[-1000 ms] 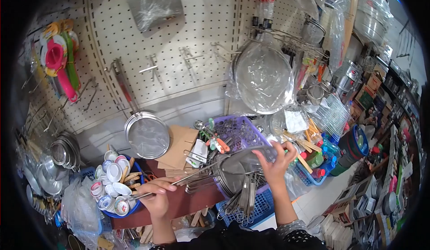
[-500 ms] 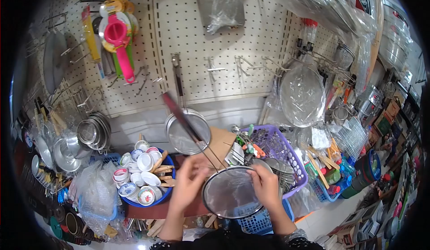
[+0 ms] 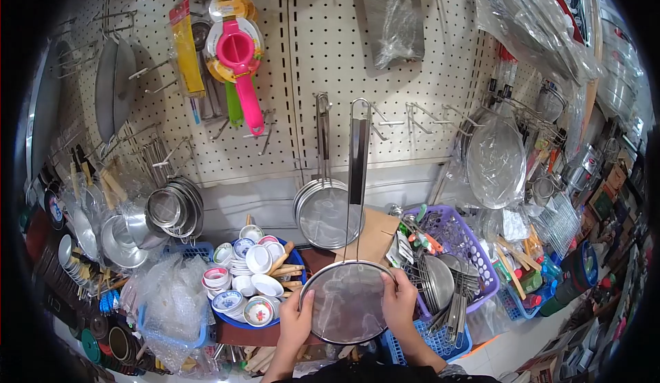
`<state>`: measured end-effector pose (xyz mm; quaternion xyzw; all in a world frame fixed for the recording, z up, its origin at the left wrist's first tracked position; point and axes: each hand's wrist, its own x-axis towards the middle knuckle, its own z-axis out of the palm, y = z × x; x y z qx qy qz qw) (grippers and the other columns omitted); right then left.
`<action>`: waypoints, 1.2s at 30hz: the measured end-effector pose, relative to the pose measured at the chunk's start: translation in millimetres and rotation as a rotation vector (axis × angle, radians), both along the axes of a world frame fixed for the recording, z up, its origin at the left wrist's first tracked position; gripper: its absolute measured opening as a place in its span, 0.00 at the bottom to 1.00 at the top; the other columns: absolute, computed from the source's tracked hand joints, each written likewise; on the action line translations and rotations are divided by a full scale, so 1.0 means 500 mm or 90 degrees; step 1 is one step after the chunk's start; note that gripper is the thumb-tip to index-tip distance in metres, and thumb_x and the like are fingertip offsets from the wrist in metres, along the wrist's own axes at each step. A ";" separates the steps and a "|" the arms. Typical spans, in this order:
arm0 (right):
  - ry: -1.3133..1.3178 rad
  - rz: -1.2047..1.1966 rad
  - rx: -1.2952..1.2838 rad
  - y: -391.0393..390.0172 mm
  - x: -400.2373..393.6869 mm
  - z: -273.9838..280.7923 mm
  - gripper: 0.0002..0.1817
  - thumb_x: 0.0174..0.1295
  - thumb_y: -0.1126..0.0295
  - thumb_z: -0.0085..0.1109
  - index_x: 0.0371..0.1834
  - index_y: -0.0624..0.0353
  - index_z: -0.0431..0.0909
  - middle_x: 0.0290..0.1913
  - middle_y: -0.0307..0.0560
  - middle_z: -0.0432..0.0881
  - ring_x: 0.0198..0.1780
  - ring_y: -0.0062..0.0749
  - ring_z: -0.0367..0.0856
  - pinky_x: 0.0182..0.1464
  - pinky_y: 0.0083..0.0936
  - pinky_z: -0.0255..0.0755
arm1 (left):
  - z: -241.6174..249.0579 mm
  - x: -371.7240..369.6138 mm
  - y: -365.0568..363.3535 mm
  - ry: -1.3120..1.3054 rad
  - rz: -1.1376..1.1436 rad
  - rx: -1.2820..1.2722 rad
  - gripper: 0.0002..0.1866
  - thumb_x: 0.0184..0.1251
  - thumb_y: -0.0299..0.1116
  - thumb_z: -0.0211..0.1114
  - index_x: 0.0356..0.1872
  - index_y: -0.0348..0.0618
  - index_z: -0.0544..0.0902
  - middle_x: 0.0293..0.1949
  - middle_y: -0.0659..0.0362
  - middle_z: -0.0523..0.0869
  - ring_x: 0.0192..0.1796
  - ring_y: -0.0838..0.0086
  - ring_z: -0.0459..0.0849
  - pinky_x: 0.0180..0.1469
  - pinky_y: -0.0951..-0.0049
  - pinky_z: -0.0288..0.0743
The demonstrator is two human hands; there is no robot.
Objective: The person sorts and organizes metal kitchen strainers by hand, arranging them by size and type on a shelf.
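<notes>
A round fine-mesh strainer [image 3: 348,302] with a dark rim is held in front of me, its long handle pointing up and away toward the pegboard. My left hand [image 3: 296,322] is closed on the left side of the rim. On the opposite side, my right hand [image 3: 399,302] grips the rim, thumb toward the mesh. Behind the handle, a stack of similar strainers [image 3: 323,212] hangs from a pegboard hook.
A blue basin [image 3: 294,254] of small bowls and wooden-handled tools stands at left. At right is a purple basket [image 3: 489,273] of metal utensils, above a light-blue basket [image 3: 440,345]. Behind, the pegboard [image 3: 385,149] carries hooks and a pink squeezer [image 3: 237,53].
The strainer's handle has swung from leaning left to nearly straight up. My left hand, loose near the handle's base before, now holds the rim. The view has shifted left.
</notes>
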<state>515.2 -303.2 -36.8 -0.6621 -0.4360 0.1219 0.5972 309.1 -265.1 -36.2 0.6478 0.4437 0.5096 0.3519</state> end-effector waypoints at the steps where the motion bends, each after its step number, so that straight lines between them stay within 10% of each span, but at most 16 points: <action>1: -0.003 -0.002 0.016 0.008 -0.011 0.000 0.08 0.70 0.69 0.61 0.43 0.64 0.82 0.30 0.56 0.83 0.29 0.42 0.84 0.33 0.32 0.73 | -0.009 -0.005 0.009 0.005 0.027 -0.007 0.14 0.77 0.34 0.62 0.33 0.32 0.81 0.18 0.59 0.75 0.24 0.80 0.69 0.27 0.71 0.64; 27: 0.007 -0.028 0.014 0.252 -0.034 -0.095 0.11 0.70 0.63 0.61 0.42 0.59 0.84 0.29 0.51 0.84 0.26 0.36 0.80 0.32 0.33 0.72 | -0.091 -0.009 0.222 -0.053 0.062 0.003 0.15 0.79 0.37 0.60 0.38 0.33 0.83 0.25 0.67 0.77 0.29 0.85 0.69 0.30 0.77 0.64; 30: 0.033 -0.023 0.034 0.289 -0.024 -0.105 0.11 0.70 0.66 0.62 0.40 0.65 0.81 0.24 0.40 0.77 0.27 0.21 0.71 0.32 0.24 0.67 | -0.122 0.008 0.267 -0.051 0.062 0.020 0.16 0.79 0.37 0.59 0.37 0.32 0.82 0.26 0.66 0.79 0.30 0.84 0.70 0.31 0.75 0.66; 36: 0.053 -0.020 0.063 0.398 0.018 -0.115 0.12 0.70 0.62 0.61 0.43 0.61 0.82 0.31 0.51 0.83 0.32 0.44 0.82 0.37 0.35 0.74 | -0.159 0.076 0.381 -0.017 0.145 0.012 0.15 0.77 0.36 0.60 0.40 0.31 0.80 0.27 0.53 0.79 0.32 0.69 0.77 0.40 0.68 0.73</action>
